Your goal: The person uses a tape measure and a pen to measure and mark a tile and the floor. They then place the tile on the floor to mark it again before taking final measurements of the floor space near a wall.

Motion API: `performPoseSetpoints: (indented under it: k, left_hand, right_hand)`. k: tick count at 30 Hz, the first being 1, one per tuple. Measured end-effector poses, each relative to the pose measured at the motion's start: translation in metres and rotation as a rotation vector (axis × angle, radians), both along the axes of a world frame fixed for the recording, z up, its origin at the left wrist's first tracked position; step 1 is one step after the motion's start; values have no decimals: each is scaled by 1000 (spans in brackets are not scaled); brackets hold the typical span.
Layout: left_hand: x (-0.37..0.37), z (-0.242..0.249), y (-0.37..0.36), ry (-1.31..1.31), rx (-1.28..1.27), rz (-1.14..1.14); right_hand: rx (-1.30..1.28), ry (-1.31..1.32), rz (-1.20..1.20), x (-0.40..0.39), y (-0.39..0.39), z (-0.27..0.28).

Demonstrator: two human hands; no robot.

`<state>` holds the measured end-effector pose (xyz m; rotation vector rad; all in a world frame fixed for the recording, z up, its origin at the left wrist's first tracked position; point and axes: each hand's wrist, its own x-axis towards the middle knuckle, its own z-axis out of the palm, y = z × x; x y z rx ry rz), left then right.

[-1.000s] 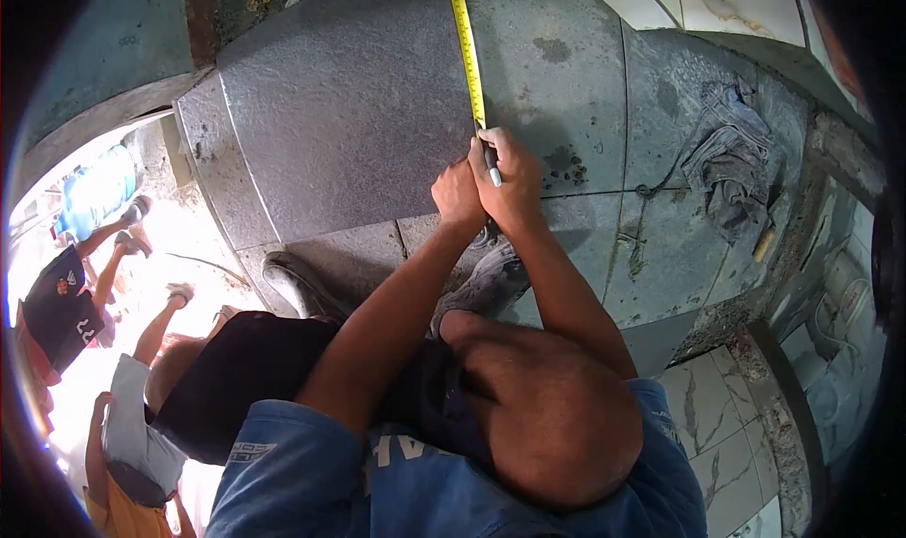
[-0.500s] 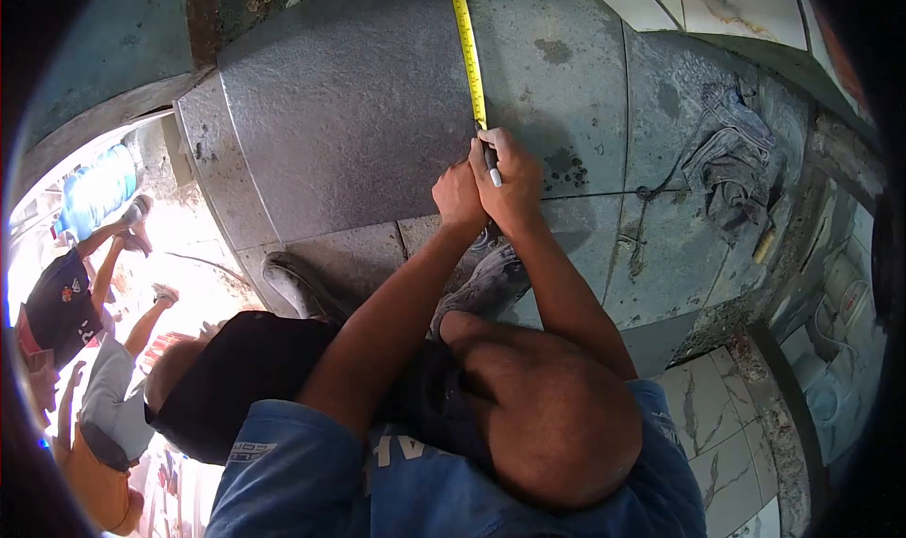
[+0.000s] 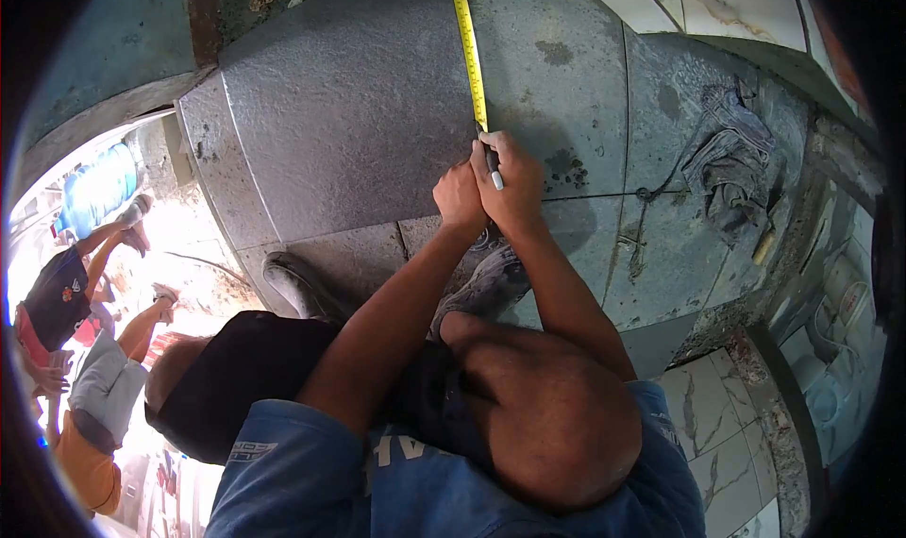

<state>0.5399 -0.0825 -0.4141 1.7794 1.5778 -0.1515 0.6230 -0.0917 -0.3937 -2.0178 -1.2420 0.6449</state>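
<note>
Fingers of right hand clenched around marker beside tape measure, left hand curled alongside, grasp unclear.

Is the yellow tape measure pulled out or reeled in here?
Pulled out. The tape measure lies flat along the grey tile, from the picture's top edge down to the right hand, which holds a marker at its end.

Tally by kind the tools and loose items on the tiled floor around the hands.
Yellow tape measure: 1
Marker in the right hand: 1
Crumpled cloth: 1
Dark tile beside the left hand: 1
Total: 4
</note>
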Motion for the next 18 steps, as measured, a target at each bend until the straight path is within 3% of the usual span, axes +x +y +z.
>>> performPoseSetpoints:
  k: [18]
  left_hand:
    - [0, 0, -1, 8, 7, 16]
  right_hand:
    - [22, -16, 23, 1, 2, 2]
